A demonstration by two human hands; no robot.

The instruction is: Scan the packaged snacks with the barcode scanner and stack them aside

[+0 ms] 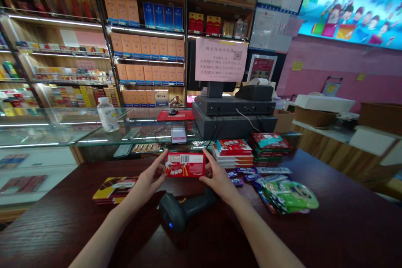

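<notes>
Both my hands hold up a flat red snack box [185, 164] by its short ends, its barcode panel facing up. My left hand [147, 181] pinches one end and my right hand [218, 177] the other. Below them, a black handheld barcode scanner [184, 210] lies on the dark wooden counter [317, 234], showing a small blue light. To the right are stacks of red boxes [233, 153], small purple bars [237, 176] and green snack packets [290, 197]. Yellow-and-brown boxes [114, 189] lie to the left.
A glass display counter [63, 130] with a plastic bottle [107, 114] stands beyond the wooden counter. A grey till with a receipt printer [254, 92] sits at the back right. Behind rise shelves of boxed goods [147, 50] and a pink notice [221, 59].
</notes>
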